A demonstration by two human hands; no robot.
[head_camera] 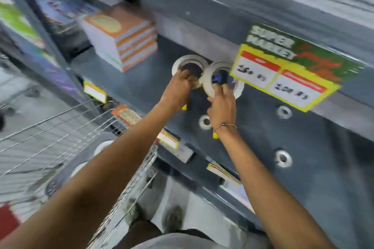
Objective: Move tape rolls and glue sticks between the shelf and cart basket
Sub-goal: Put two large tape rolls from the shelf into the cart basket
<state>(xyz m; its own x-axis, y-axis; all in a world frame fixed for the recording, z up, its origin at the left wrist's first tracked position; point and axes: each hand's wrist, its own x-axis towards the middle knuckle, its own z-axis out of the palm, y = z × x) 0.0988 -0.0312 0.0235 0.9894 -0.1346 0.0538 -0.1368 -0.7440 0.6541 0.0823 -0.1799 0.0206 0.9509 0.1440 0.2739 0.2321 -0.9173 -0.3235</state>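
Two large white tape rolls lie side by side on the grey shelf (153,87). My left hand (180,89) grips the left tape roll (189,60), fingers hooked into its core. My right hand (222,103) holds the right tape roll (210,76), fingers inside its hole. Three small tape rolls lie on the same shelf: one (204,121) beside my right wrist, another (284,111) further right, a third (283,158) nearer the front. Yellow glue sticks (215,134) peek out beside my wrists. In the wire cart basket (60,127) at lower left lie two white tape rolls (102,146).
A stack of orange-and-white boxes (123,36) stands on the shelf left of the rolls. A yellow-green price sign (291,66) hangs from the shelf above, right of my hands. Price tags (94,91) line the shelf's front edge. A shelf upright (40,18) stands at left.
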